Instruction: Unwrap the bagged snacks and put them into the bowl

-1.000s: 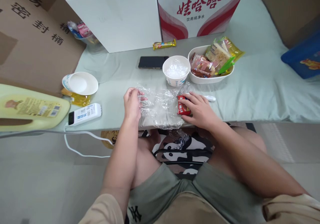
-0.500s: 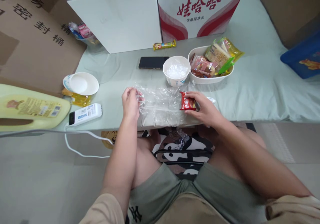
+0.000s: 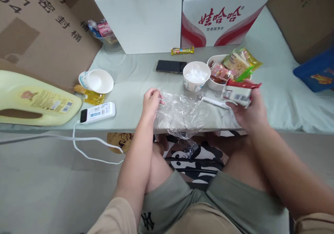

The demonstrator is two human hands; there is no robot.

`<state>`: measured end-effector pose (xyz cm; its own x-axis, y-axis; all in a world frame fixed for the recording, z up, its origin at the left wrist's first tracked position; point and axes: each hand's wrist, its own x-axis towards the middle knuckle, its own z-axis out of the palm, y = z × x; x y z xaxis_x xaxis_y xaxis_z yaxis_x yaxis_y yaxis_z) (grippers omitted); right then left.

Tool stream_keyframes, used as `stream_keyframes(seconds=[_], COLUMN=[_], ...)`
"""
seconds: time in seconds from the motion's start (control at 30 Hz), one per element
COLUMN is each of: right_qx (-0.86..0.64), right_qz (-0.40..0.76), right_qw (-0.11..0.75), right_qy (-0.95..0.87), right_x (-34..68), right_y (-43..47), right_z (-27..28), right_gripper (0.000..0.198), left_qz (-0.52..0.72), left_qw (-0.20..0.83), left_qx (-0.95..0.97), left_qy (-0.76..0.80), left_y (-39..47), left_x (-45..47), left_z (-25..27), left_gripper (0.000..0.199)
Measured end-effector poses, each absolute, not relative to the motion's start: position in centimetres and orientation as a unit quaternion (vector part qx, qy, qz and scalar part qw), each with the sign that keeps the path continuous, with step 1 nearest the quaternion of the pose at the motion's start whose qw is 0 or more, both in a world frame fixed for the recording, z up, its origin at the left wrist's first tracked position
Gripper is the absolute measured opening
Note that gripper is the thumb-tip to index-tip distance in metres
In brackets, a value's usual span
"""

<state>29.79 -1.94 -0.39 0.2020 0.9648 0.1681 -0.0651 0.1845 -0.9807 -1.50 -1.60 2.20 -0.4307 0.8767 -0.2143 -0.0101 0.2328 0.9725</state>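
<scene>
My left hand (image 3: 151,103) pinches the left edge of a clear plastic bag (image 3: 180,114), which lies crumpled over the front edge of the table. My right hand (image 3: 252,110) is closed on a red and white snack packet (image 3: 237,92), raised in front of the white oval bowl (image 3: 214,84). Wrapped snacks (image 3: 236,65) fill that bowl. A round paper bowl (image 3: 196,79) with clear plastic inside stands just left of it. Between the bag and my right hand lies a white pen-like stick (image 3: 215,102).
A black phone (image 3: 171,66) and a yellow snack stick (image 3: 182,50) lie behind the bowls, before white boxes (image 3: 141,25). At left are a tilted paper bowl (image 3: 104,82), a white corded device (image 3: 100,112) and a yellow jug (image 3: 52,103). A blue container (image 3: 315,69) is at far right.
My right hand has carried the snack packet right and up, away from the bag, turning its white side into view. The pen-like stick is now uncovered. The camera view has shifted left.
</scene>
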Motion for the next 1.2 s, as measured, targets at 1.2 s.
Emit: stream_keyframes(seconds=[1.2], right_qx=[-0.693], right_qz=[-0.02], right_qw=[0.211], right_qy=[-0.689], right_x=[30.2], right_y=[12.0], right_z=[8.1], right_gripper=[0.047], left_qz=[0.494], left_qw=[0.497], left_qx=[0.376], left_qy=[0.606], left_y=[-1.4], left_x=[-0.7], left_z=[3.1], left_gripper=[0.023])
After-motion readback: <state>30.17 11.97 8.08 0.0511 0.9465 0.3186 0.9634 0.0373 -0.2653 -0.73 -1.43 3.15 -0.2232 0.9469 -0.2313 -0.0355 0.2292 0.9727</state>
